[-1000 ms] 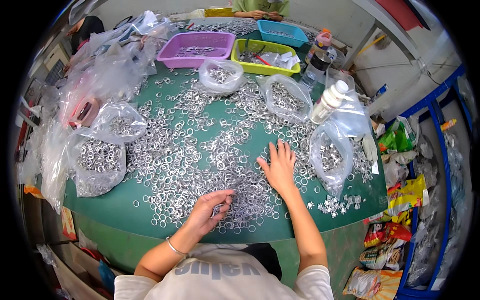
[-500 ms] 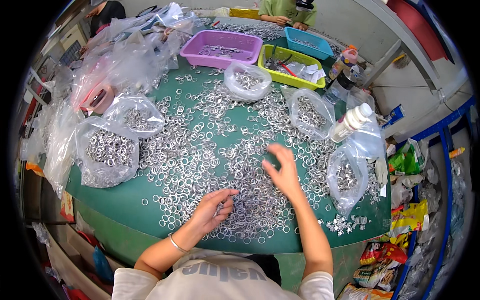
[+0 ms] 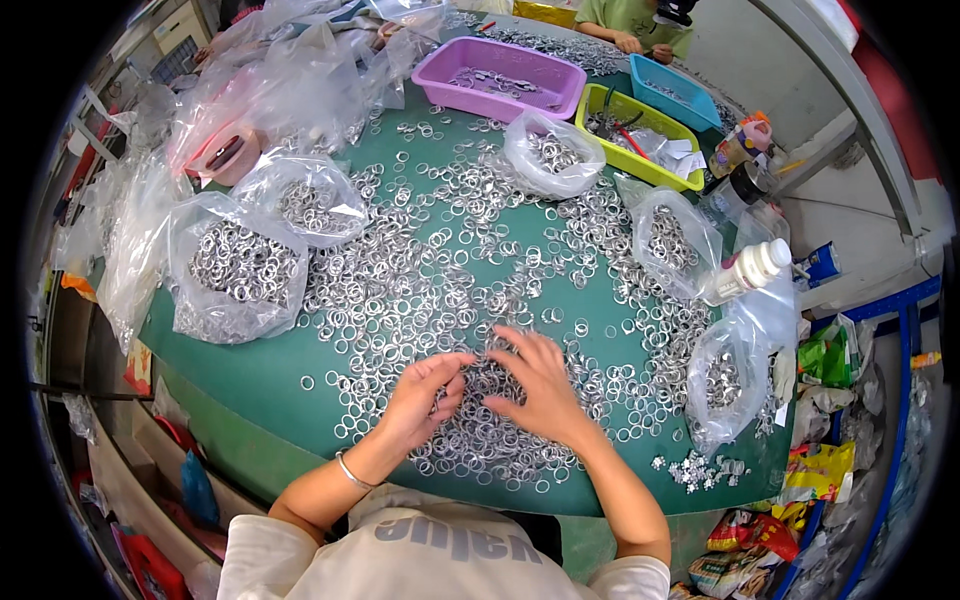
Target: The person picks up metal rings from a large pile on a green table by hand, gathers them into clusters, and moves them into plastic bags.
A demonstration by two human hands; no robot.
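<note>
Loose silver metal rings (image 3: 500,450) lie heaped on the green tabletop in front of me. At the left of this heap is my left hand (image 3: 428,395), thumb and forefinger pinched together and the other fingers curled. Anything inside that pinch is too small to make out. My right hand (image 3: 538,385) reaches over the heap with its fingers apart, close to the left fingertips. It partly hides the rings beneath and holds nothing that I can see. More rings (image 3: 390,290) are scattered beyond both hands.
Clear plastic bags of rings stand at left (image 3: 240,262), far middle (image 3: 555,155) and right (image 3: 722,385). Behind them sit purple (image 3: 500,100), yellow-green (image 3: 640,158) and blue (image 3: 675,95) bins. A white bottle (image 3: 750,270) leans at right. Another person (image 3: 635,25) works across the table.
My right hand has come inward and nearer, toward the left fingertips, over the heap. My left hand keeps its pinch. The whole view has shifted and tilted slightly.
</note>
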